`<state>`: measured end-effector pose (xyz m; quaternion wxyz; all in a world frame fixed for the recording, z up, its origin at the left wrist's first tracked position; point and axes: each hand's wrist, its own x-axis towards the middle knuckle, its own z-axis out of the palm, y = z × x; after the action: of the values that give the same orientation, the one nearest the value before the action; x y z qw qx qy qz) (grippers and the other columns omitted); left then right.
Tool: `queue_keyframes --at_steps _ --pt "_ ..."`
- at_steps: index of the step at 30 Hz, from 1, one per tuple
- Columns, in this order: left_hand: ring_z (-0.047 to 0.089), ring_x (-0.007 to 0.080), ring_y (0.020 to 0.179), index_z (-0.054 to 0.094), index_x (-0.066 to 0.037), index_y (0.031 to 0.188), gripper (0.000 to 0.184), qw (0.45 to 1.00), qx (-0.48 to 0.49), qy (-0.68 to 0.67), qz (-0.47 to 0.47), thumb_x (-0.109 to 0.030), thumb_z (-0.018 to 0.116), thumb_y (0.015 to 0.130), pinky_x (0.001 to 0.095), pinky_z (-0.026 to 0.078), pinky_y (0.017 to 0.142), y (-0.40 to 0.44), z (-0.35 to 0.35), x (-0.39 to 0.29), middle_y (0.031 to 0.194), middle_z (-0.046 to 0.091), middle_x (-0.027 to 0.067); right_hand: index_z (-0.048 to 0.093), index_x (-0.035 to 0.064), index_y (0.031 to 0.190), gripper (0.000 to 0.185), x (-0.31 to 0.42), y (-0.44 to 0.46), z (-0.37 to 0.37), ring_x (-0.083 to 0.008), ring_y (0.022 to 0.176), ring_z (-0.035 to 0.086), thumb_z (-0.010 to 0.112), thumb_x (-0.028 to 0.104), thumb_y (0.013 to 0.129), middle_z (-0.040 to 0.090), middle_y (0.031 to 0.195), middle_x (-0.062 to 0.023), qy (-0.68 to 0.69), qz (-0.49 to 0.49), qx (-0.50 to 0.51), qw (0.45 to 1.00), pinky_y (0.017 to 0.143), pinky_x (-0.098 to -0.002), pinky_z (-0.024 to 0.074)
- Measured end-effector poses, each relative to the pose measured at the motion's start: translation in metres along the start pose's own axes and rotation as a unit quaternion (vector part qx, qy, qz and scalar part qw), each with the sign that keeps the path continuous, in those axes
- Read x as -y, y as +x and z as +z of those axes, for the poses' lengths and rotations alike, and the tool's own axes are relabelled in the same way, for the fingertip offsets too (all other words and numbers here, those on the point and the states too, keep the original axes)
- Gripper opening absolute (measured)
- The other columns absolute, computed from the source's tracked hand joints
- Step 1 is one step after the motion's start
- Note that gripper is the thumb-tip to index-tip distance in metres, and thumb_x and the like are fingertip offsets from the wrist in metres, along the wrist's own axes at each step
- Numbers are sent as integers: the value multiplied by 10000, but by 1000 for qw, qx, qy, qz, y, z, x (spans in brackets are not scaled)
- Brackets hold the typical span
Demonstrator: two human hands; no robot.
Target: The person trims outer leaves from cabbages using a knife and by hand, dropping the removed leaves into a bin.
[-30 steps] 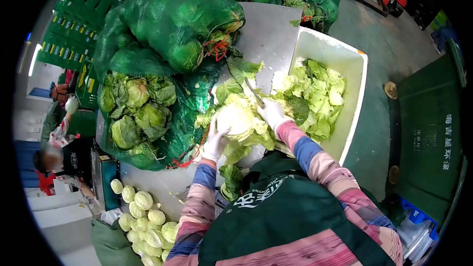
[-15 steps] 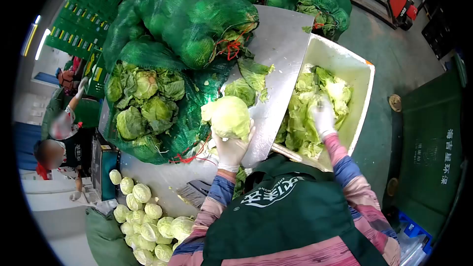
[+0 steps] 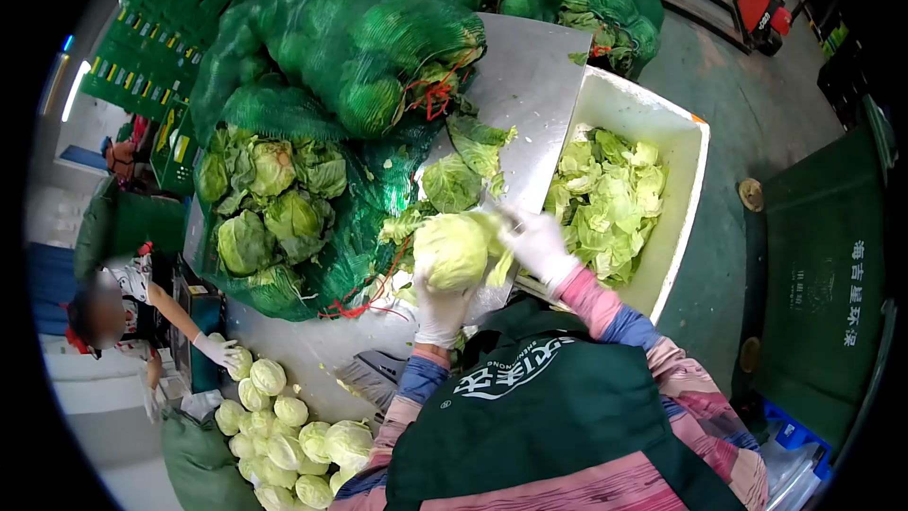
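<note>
A pale green cabbage [image 3: 452, 251] rests in my gloved left hand [image 3: 443, 312], whose fingers hold it from below and behind. My gloved right hand [image 3: 541, 246] is at the cabbage's right side, its fingers closed on a loose outer cabbage leaf [image 3: 499, 265] that stands away from the head. The right fingertips are somewhat smeared by motion. Under and beyond the cabbage lie a green mesh sack [image 3: 374, 237] and some loose dark outer leaves [image 3: 451, 182] on the metal table [image 3: 530, 85].
A white bin [image 3: 686, 147] full of stripped leaves stands right. Full mesh sacks [image 3: 359, 38] and untrimmed cabbages [image 3: 274, 166] lie ahead. Several trimmed cabbages [image 3: 284, 445] are piled front left, where a co-worker's gloved hand [image 3: 219, 350] reaches in. A pallet jack [image 3: 761, 14] stands far right.
My right hand has moved left from the bin to the cabbage and taken hold of a leaf. The leaves it held are in the bin. The co-worker's hand has reached towards the pile.
</note>
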<state>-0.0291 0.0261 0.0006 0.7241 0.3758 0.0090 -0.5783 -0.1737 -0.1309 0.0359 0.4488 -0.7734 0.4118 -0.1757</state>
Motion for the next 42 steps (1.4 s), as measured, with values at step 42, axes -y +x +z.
queue_keyframes --at_steps 42 --pt "544 255 1139 207 196 1355 1289 697 -590 339 225 -534 880 533 370 471 916 39 -176 -413 1354 440 230 585 -65 1185 381 -123 -29 42 -128 466 586 651 148 875 610 688 -86 -60 42 101 992 440 -270 443"
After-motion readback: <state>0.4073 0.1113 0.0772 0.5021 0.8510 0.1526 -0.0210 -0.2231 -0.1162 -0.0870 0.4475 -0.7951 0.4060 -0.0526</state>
